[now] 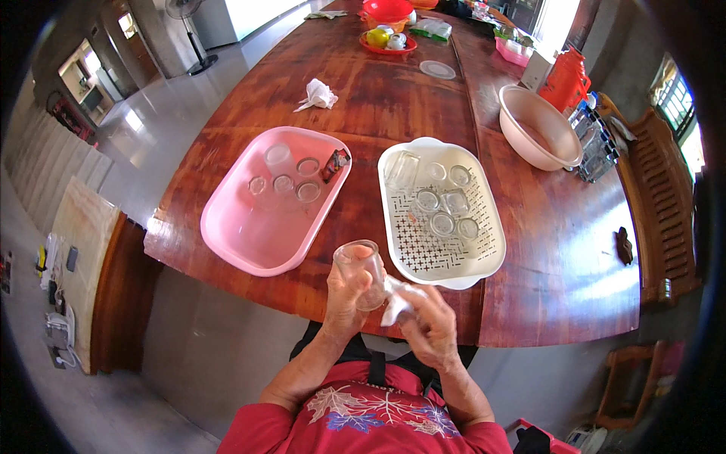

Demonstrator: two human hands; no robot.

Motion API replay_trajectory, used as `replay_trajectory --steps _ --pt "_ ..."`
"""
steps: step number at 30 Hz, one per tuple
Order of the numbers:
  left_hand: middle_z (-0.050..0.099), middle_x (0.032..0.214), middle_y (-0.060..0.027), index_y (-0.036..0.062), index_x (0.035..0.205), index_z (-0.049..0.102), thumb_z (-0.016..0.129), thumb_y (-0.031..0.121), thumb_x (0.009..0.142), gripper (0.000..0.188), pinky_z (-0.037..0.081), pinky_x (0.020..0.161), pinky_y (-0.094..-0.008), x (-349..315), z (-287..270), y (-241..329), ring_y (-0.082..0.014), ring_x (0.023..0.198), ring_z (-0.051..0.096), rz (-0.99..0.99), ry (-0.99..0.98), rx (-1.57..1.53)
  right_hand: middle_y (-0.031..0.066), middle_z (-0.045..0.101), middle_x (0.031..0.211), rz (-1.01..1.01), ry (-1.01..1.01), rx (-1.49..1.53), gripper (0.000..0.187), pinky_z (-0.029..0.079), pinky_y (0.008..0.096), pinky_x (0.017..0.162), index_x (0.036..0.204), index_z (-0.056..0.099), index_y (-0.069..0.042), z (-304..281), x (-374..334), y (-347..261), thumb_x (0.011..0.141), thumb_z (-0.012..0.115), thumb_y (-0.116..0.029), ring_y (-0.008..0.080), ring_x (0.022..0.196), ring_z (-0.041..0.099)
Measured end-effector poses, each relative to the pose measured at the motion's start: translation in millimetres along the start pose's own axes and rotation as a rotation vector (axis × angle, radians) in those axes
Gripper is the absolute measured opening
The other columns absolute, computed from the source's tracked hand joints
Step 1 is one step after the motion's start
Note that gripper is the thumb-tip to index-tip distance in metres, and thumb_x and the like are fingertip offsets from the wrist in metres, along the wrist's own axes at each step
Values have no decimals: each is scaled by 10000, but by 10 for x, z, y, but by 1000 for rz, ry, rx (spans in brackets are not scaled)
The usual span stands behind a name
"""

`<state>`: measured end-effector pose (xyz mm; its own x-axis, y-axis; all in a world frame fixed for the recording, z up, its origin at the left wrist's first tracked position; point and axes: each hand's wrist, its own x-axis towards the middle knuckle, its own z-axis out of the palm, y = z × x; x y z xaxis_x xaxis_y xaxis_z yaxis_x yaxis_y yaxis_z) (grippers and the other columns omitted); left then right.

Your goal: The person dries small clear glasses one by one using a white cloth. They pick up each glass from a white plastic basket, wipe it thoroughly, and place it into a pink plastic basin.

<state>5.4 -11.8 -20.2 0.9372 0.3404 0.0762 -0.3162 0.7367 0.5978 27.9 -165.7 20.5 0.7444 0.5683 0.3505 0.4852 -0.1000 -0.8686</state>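
Observation:
My left hand (346,303) is wrapped round a clear glass (367,298), held tilted in front of the table's near edge. Pinched in my right hand (435,325) is a crumpled white tissue (396,304), close against the glass's side. Beyond my left hand lies a pink plastic basin (249,246) with several glass vessels and a small dark packet (334,165) in it. A cream slotted draining basket (454,274), past my right hand, holds several clear glasses and jars. Some of these stand upside down.
Both tubs stand on a long wooden table (227,113). A crumpled white tissue wad (318,94) lies beyond the pink basin. At the right are a beige basin (522,98), a red jug (566,76) and a rack of dark glasses (594,144). Farther off sits a red plate of fruit (389,50).

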Motion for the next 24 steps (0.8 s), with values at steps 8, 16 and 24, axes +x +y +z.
replay_trajectory --steps 8,16,24 --pt "521 1082 -72 65 1147 506 886 150 566 700 473 809 -283 -73 114 79 -160 997 531 306 -292 723 116 548 1039 226 31 381 314 406 283 844 1161 528 22 -113 247 -21 931 448 -177 206 911 540" --pt "412 1200 -69 34 1159 507 906 257 514 791 453 862 -299 -33 137 77 -165 1022 506 237 -123 515 140 521 1061 60 52 237 309 432 314 810 1180 534 -11 94 172 159 921 464 -165 244 929 540" --pt "525 1173 -112 30 1217 467 507 746 730 866 452 889 -356 66 72 79 -215 1119 493 -49 -19 190 102 568 987 158 -40 272 284 463 273 736 1155 545 22 274 -134 275 879 499 -28 167 853 577"
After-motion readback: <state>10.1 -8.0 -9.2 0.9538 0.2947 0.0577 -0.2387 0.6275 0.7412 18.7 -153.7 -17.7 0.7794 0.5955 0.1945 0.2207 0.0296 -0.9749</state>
